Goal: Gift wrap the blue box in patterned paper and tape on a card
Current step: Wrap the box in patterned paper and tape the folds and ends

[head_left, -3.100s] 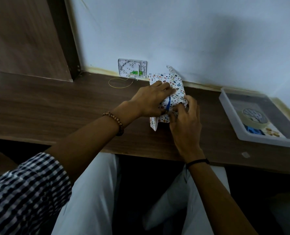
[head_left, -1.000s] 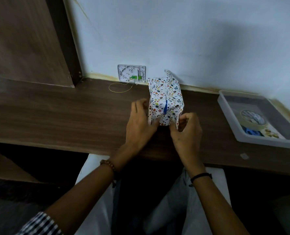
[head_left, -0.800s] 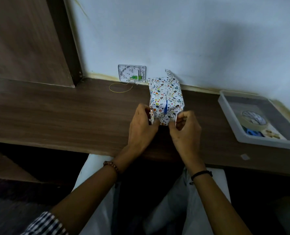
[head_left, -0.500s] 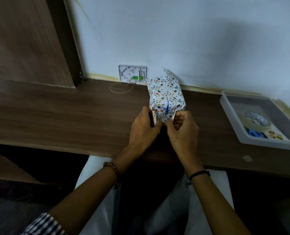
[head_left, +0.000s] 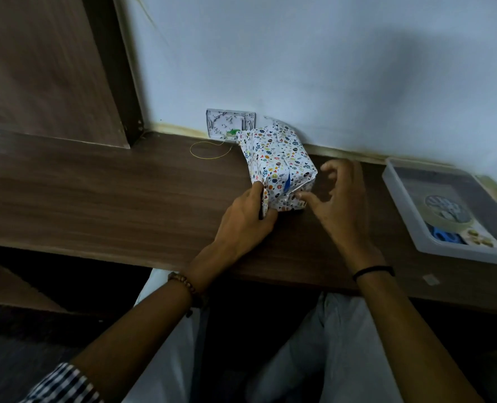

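Note:
The box wrapped in white patterned paper [head_left: 276, 161] lies on the wooden desk [head_left: 110, 199], turned at an angle, with a sliver of blue showing at the near end's seam. My left hand [head_left: 245, 216] pinches the loose paper flap at the box's near-left corner. My right hand [head_left: 338, 205] hovers beside the near-right end, fingers spread and loosely bent, its thumb tip touching the folded paper. A paper flap sticks up at the far end by the wall.
A clear plastic tray [head_left: 401, 205] at the right holds a tape roll [head_left: 448, 210], something blue and small gold pieces. A framed card [head_left: 226, 123] leans on the wall behind the box, with a thin yellow loop [head_left: 209, 149] on the desk. A tape scrap [head_left: 430, 279] sticks near the front edge.
The box has swung so its near end points right. My right hand let go of the end fold and opened to the right. My left hand now pinches the left flap.

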A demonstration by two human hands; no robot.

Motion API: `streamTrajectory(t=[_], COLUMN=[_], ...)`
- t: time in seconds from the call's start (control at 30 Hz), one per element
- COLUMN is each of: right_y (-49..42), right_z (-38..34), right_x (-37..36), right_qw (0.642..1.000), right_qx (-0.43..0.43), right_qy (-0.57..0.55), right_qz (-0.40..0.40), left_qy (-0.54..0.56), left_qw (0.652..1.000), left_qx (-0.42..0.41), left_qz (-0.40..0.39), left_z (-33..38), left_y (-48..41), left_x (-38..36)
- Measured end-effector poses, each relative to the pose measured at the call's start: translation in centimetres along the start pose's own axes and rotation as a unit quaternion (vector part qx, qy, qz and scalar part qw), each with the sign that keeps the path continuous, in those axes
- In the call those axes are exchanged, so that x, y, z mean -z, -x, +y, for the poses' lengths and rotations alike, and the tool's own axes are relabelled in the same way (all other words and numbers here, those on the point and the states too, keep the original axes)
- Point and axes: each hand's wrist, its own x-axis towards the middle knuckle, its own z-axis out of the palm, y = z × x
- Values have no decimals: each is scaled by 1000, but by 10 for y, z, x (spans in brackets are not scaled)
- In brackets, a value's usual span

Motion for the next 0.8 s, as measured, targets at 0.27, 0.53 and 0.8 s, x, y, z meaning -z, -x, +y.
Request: streamTrajectory(t=[0.27, 0.53, 0.8], right_y=[-16, -4, -17], right_z=[11, 2, 1], right_x=[8, 5, -8], right_qw=[983, 995, 996], right_qx=[19, 39, 57], right_qy=[-91, -26, -4], right_qz=[-159, -85, -72], left_qy=[-31, -34, -52], left_qw=[996, 986, 992], left_qx=[-37, -81, -59], left_qz=[-72, -143, -102], left_z=[-24, -30, -29], left_y=[-14, -36, -32], left_x=[21, 40, 29])
